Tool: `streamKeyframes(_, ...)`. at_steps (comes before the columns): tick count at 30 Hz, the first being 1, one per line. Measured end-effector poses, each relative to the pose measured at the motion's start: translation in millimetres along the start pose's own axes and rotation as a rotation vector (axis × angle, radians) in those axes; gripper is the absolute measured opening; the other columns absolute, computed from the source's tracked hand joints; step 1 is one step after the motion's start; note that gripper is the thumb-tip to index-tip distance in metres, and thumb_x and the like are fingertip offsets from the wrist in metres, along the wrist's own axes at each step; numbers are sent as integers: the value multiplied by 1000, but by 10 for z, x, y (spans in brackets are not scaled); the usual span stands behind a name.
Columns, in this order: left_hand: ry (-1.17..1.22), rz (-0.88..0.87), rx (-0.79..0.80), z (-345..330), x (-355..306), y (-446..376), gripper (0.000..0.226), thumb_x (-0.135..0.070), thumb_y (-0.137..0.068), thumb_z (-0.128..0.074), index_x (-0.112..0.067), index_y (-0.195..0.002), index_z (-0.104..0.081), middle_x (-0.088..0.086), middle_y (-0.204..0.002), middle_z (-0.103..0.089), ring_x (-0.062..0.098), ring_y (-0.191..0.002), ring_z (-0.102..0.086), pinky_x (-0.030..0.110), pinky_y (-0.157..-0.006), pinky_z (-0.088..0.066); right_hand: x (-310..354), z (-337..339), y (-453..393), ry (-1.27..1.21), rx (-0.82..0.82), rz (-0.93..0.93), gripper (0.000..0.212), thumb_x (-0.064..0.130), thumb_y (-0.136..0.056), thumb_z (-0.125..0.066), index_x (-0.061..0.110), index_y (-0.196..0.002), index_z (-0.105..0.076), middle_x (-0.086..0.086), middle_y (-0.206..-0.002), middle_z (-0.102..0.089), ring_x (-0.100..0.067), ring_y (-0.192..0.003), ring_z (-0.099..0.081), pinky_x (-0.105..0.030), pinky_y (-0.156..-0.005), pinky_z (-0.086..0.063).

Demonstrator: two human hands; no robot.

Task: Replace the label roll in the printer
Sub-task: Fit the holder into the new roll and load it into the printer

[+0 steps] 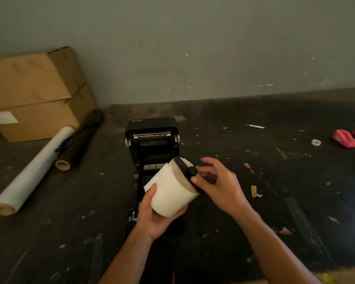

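Over the dark table (254,201), the left hand (156,214) cups the white label roll (172,191), fingers curled beneath. At the roll's 2 o'clock, the right hand (217,181) pinches its black spindle knob (191,172). Beyond, at 12 o'clock, sits the open printer (152,138).

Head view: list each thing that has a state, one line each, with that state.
printer: lid open, bay exposed.
label roll: held above the printer, black holder on its end.
black holder: pinched by the right hand.
left hand: grips the roll from below.
right hand: fingers curled on the holder.
cardboard boxes: stacked, closed.
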State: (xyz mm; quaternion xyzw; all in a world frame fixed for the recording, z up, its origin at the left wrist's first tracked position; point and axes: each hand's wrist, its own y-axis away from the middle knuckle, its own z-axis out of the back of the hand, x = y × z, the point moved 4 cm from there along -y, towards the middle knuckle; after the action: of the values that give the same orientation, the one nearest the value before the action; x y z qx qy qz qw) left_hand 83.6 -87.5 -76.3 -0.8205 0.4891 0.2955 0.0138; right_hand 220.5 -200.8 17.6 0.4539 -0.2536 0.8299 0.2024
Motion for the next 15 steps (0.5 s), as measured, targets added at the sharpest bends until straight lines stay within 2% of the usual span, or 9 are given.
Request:
streamKeyframes(3,28,-70,-43,82,-132,20,80,-34,-41,-96,-30,-115,-66,20,-115,-69,48,-105,-63,62,-79,-52,-206,134,-184,-270,-56,-102,34,33,-80,-67,32,-112,-56,16,-97,-67,7,-93,-61,-14,-71,-51)
streamKeyframes(5,28,-132,-88,159,-246,47,81,-35,-43,-94,-31,-118,-64,18,-118,-68,46,-104,-64,61,-78,-51,-536,188,-354,-332,-86,-225,24,31,-82,-66,31,-105,-59,12,-95,-67,-1,-92,-63,-20,-74,-50)
streamKeyframes(7,52,-201,-109,225,-354,92,63,-37,-52,-88,-30,-112,-69,17,-116,-69,45,-102,-65,61,-77,-52,-955,141,-514,-263,-28,-381,28,25,-83,-67,26,-109,-58,8,-100,-65,-10,-98,-61,-29,-81,-49)
streamKeyframes(9,73,-255,-121,274,-430,145,45,-40,-61,-80,-29,-104,-75,18,-114,-70,45,-103,-65,62,-78,-52,-1356,23,-636,-167,63,-526,40,23,-82,-68,20,-120,-53,2,-110,-62,-15,-103,-57,-36,-90,-47)
streamKeyframes(11,100,-301,-157,326,-482,185,54,-40,-57,-84,-30,-108,-71,19,-113,-70,47,-103,-64,62,-79,-52,-1641,-109,-750,-23,147,-594,49,23,-82,-69,18,-126,-50,-3,-120,-58,-19,-109,-54,-36,-92,-44)
streamKeyframes(13,119,-350,-203,356,-518,225,68,-40,-52,-87,-32,-116,-64,19,-114,-70,47,-104,-64,62,-79,-52,-1809,-233,-897,163,222,-566,54,24,-82,-69,17,-130,-46,-6,-127,-55,-22,-113,-53,-34,-92,-43)
streamKeyframes(15,129,-391,-225,351,-529,259,67,-41,-52,-88,-32,-115,-65,19,-113,-70,47,-104,-64,62,-80,-52,-1884,-334,-1064,292,259,-503,60,23,-81,-70,16,-134,-43,-10,-131,-50,-25,-115,-52,-35,-93,-43)
